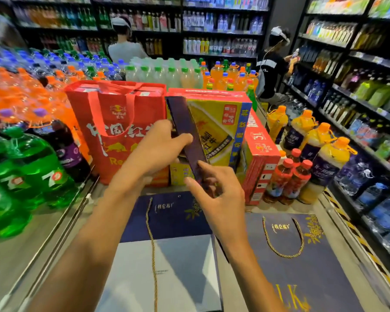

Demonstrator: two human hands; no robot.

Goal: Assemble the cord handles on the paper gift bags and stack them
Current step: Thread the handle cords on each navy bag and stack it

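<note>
Holding a folded navy paper gift bag (187, 131) edge-on above the steel bench (20, 255), a person wraps the left hand (160, 152) round its middle while the right hand (216, 194) pinches its lower end between thumb and fingers (208, 167). Light, stiff and easily creased, the bag looks best gripped by its folded edges, clear of the cord holes. A loose gold twisted cord (153, 244) lies over a second navy bag (173, 217) below; a third navy bag (302, 278), at right, already carries its handle.

right bag (302, 278) cut off below, bottles (54, 19) blurred
</note>
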